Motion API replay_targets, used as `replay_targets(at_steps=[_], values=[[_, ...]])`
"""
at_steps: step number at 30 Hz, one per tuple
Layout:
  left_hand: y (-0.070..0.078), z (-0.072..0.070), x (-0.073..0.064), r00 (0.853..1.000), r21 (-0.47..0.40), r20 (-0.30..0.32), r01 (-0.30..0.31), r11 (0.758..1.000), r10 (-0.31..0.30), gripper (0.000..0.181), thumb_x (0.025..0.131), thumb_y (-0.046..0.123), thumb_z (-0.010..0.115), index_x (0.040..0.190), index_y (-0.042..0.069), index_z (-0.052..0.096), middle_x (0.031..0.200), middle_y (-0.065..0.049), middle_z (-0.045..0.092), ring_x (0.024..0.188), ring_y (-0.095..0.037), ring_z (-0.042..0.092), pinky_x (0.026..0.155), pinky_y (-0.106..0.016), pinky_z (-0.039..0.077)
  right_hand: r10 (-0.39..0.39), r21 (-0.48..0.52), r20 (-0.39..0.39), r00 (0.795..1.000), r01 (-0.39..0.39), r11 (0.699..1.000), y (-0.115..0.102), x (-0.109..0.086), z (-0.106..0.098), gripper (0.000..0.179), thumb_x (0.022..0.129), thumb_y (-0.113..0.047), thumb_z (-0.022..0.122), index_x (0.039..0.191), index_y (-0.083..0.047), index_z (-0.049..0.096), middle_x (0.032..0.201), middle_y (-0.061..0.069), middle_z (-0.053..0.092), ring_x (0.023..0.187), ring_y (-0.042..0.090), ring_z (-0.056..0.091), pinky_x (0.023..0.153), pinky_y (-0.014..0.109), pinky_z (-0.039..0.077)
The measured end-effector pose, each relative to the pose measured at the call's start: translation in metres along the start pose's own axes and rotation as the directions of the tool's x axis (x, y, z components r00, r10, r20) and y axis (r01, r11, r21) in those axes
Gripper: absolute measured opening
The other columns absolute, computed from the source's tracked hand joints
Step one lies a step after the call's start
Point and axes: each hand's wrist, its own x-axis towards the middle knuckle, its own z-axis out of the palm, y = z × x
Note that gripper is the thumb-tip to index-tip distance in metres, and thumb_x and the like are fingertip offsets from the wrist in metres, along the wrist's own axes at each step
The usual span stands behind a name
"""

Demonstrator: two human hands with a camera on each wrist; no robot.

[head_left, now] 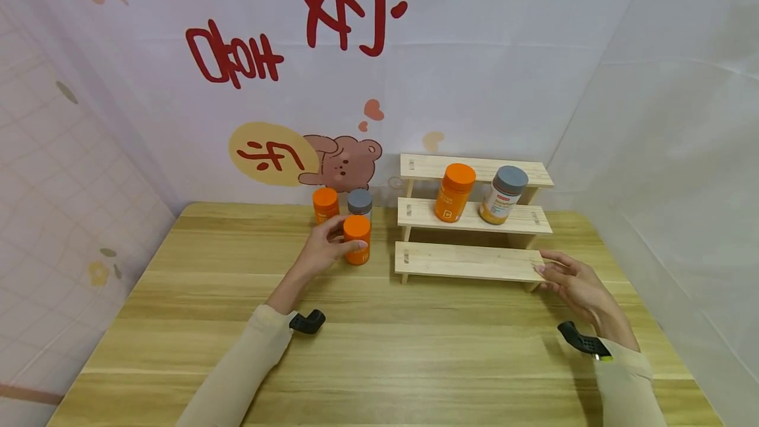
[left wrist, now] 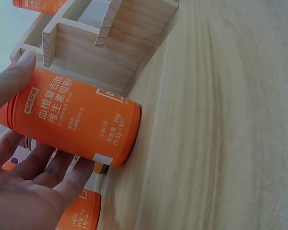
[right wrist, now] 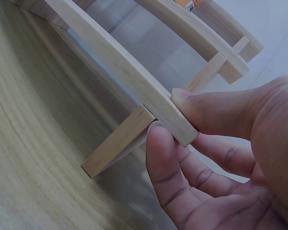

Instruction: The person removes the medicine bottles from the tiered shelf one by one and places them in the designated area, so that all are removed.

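Note:
My left hand (head_left: pixel 323 246) holds an orange bottle (left wrist: pixel 77 115) with an orange lid, thumb on one side and fingers round the other. Behind it stand another orange bottle (head_left: pixel 325 205) and a grey-lidded bottle (head_left: pixel 360 201), partly hidden by the hand and the held bottle. At the right end of a three-tier wooden shelf (head_left: pixel 468 261), my right hand (head_left: pixel 578 282) pinches the lowest board, thumb on top and fingers beneath, as the right wrist view shows. On the middle tier stand an orange bottle (head_left: pixel 455 193) and a grey-lidded bottle (head_left: pixel 503 195).
The wooden table (head_left: pixel 415 354) reaches back to a white printed cloth (head_left: pixel 486 71) with red characters and a cartoon bear. Cloth also hangs at the left and right sides. A black wrist mount (head_left: pixel 308 322) sits on the left sleeve and another (head_left: pixel 584 340) on the right.

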Motion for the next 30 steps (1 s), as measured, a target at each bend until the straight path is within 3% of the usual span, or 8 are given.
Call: replay_targets(at_steps=[8,30], values=[[-0.0002,0.0025,-0.0006,0.999,0.002,0.003,0.036,0.999,-0.036,0.059,0.087,0.020,0.084,0.141,0.017,0.058,0.139,-0.009,0.062,0.129,-0.030,0.061,0.113,-0.047,0.049,-0.015,0.011,0.013,1.000,0.015,1.000,0.0011,-0.0004,-0.0004,0.059,0.104,-0.017,0.062,0.153,-0.005,0.034,0.110,-0.009,0.064,0.095,0.004,0.063,0.081,0.023,0.059],[0.0036,-0.0004,-0.0047,1.000,0.004,0.007,-0.009,1.000,0.009,0.063,0.087,0.019,0.084,0.143,0.016,0.057,0.139,-0.012,0.060,0.127,-0.031,0.061,0.110,-0.046,0.051,-0.018,0.030,0.016,1.000,0.017,0.999,-0.0014,-0.0017,0.0009,0.062,0.103,-0.016,0.063,0.154,-0.001,0.030,0.109,-0.007,0.065,0.094,0.006,0.065,0.081,0.023,0.059]])
